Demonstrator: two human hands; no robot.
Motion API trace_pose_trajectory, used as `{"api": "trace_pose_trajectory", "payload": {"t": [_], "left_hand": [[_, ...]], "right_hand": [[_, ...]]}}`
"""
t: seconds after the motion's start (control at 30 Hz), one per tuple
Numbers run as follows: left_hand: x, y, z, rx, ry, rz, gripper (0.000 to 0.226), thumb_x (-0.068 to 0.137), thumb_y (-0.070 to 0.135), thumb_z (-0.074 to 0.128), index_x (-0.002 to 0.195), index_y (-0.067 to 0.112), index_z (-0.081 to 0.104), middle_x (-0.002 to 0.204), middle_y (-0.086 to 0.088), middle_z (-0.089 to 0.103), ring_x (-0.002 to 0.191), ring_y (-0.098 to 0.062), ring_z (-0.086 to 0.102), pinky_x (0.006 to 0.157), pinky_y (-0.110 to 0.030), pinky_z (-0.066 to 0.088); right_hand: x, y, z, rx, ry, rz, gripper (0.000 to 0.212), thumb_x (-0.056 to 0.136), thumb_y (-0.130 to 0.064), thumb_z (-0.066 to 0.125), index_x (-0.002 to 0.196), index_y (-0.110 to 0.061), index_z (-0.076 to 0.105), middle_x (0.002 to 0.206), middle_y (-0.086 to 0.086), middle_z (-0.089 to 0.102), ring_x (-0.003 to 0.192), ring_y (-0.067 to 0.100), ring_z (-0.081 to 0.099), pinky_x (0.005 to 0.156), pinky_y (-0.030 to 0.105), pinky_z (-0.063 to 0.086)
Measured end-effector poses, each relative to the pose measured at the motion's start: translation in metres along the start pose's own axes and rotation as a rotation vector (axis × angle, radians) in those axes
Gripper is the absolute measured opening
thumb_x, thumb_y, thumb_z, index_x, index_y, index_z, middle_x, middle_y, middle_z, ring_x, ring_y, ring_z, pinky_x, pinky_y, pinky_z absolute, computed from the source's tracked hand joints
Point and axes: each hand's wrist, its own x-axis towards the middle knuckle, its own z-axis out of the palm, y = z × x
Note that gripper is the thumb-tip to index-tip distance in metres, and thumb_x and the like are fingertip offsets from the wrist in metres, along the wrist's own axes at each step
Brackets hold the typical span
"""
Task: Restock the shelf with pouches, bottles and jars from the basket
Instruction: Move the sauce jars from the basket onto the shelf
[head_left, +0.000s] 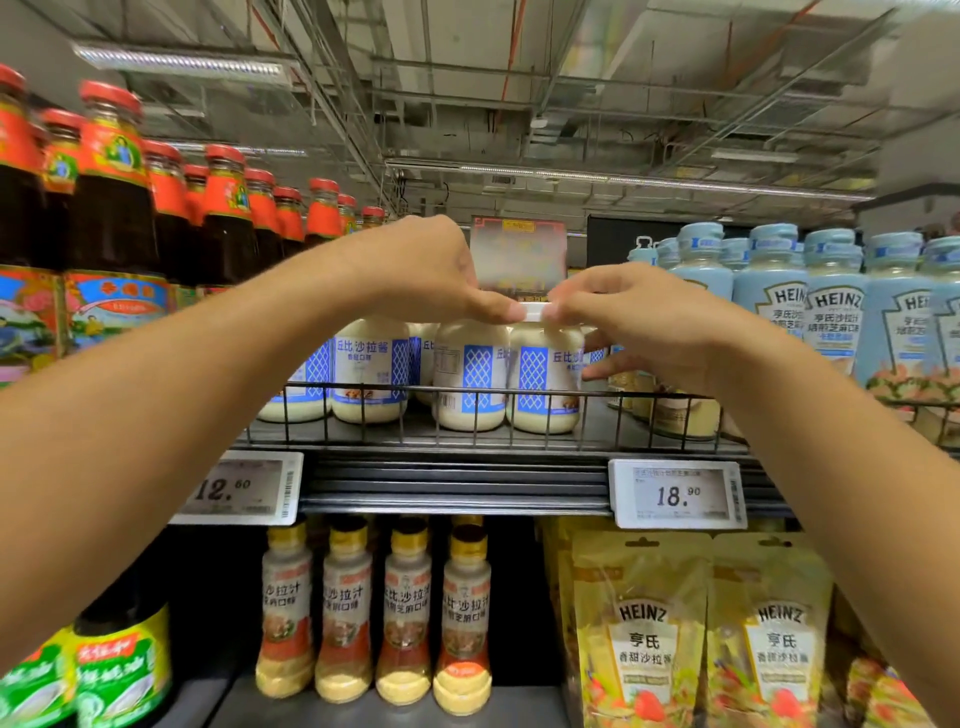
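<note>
Several white salad-dressing jars with blue labels stand behind the wire rail of the upper shelf (457, 470). My left hand (431, 270) curls down over the top of one jar (470, 379) and hides its lid. My right hand (628, 322) grips the jar next to it (543, 384), with the thumb at its white lid (535, 310) and the fingers against its right side. The fingertips of both hands nearly meet at that lid. Both jars stand upright on the shelf at the front of the row. The basket is out of view.
Dark sauce bottles with red caps (111, 171) fill the upper left. Pale blue Heinz bottles (769, 291) stand at the right. On the lower shelf are slim dressing bottles (405, 608) and yellow Heinz pouches (644, 634). Price tags (675, 493) hang on the shelf edge.
</note>
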Motion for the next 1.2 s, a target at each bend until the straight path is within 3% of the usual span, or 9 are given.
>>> {"api": "trace_pose_trajectory", "payload": {"t": [0.23, 0.3, 0.37, 0.5, 0.63, 0.77, 0.93, 1.1, 1.2], "left_hand": [[-0.001, -0.012, -0.007, -0.112, -0.050, 0.065, 0.011, 0.084, 0.042, 0.070, 0.087, 0.033, 0.077, 0.078, 0.014, 0.073, 0.078, -0.010, 0.066, 0.072, -0.028, 0.052], [-0.002, -0.013, -0.005, -0.112, -0.056, 0.067, 0.013, 0.085, 0.045, 0.068, 0.089, 0.035, 0.075, 0.077, 0.016, 0.071, 0.072, -0.003, 0.063, 0.066, -0.026, 0.047], [-0.003, -0.013, -0.002, -0.061, -0.049, 0.045, 0.034, 0.077, 0.068, 0.067, 0.093, 0.039, 0.071, 0.080, 0.016, 0.068, 0.075, 0.001, 0.061, 0.065, -0.026, 0.044], [-0.007, -0.017, -0.001, -0.065, -0.061, 0.041, 0.069, 0.046, 0.087, 0.056, 0.097, 0.044, 0.070, 0.077, 0.012, 0.069, 0.073, -0.007, 0.063, 0.060, -0.028, 0.039], [-0.009, -0.022, -0.006, -0.103, -0.082, 0.061, 0.052, 0.057, 0.076, 0.067, 0.097, 0.044, 0.074, 0.083, 0.017, 0.073, 0.081, -0.007, 0.067, 0.067, -0.029, 0.047], [-0.012, -0.027, -0.011, -0.106, -0.104, 0.082, 0.029, 0.075, 0.058, 0.075, 0.101, 0.045, 0.073, 0.087, 0.022, 0.074, 0.086, -0.001, 0.068, 0.080, -0.025, 0.050], [-0.013, -0.034, -0.008, -0.148, -0.098, 0.075, 0.028, 0.076, 0.055, 0.075, 0.103, 0.047, 0.073, 0.088, 0.025, 0.074, 0.085, 0.002, 0.068, 0.082, -0.025, 0.050], [-0.010, -0.039, 0.001, -0.148, -0.045, 0.113, 0.030, 0.080, 0.054, 0.074, 0.109, 0.045, 0.072, 0.082, 0.032, 0.071, 0.076, 0.009, 0.065, 0.067, -0.022, 0.046], [-0.012, -0.042, 0.004, -0.152, -0.010, 0.151, 0.028, 0.082, 0.051, 0.074, 0.109, 0.045, 0.072, 0.079, 0.035, 0.069, 0.072, 0.016, 0.061, 0.057, -0.009, 0.041]], "right_hand": [[-0.001, 0.003, 0.013, -0.036, 0.119, -0.046, 0.051, 0.078, -0.048, 0.079, 0.108, -0.010, 0.063, 0.096, 0.006, 0.065, 0.080, 0.012, 0.058, 0.080, 0.045, 0.061], [-0.001, 0.003, 0.016, -0.052, 0.138, -0.062, 0.055, 0.077, -0.051, 0.079, 0.108, -0.011, 0.060, 0.103, 0.012, 0.067, 0.082, 0.013, 0.059, 0.078, 0.045, 0.063], [0.000, 0.004, 0.015, -0.056, 0.130, -0.069, 0.053, 0.077, -0.051, 0.078, 0.108, -0.011, 0.061, 0.109, 0.015, 0.068, 0.085, 0.015, 0.061, 0.077, 0.044, 0.063], [0.001, 0.006, 0.009, 0.003, 0.062, -0.081, 0.028, 0.084, -0.030, 0.077, 0.103, -0.012, 0.068, 0.109, 0.017, 0.071, 0.099, 0.025, 0.070, 0.071, 0.033, 0.062], [0.005, 0.008, 0.013, 0.040, 0.064, -0.106, 0.023, 0.083, -0.027, 0.079, 0.099, -0.012, 0.069, 0.107, 0.016, 0.073, 0.099, 0.025, 0.072, 0.067, 0.029, 0.059], [0.009, 0.008, 0.018, 0.029, 0.087, -0.115, 0.027, 0.079, -0.030, 0.082, 0.096, -0.013, 0.069, 0.104, 0.014, 0.072, 0.101, 0.028, 0.071, 0.076, 0.042, 0.064], [0.013, 0.007, 0.023, 0.027, 0.107, -0.131, 0.028, 0.078, -0.030, 0.084, 0.095, -0.013, 0.068, 0.098, 0.011, 0.071, 0.098, 0.026, 0.072, 0.067, 0.035, 0.063], [0.015, 0.011, 0.024, 0.024, 0.113, -0.128, 0.028, 0.079, -0.031, 0.083, 0.096, -0.015, 0.067, 0.100, 0.009, 0.071, 0.098, 0.022, 0.072, 0.069, 0.033, 0.063], [0.017, 0.013, 0.024, 0.032, 0.103, -0.127, 0.025, 0.079, -0.030, 0.083, 0.095, -0.017, 0.068, 0.101, 0.011, 0.071, 0.099, 0.022, 0.072, 0.069, 0.033, 0.063]]}}
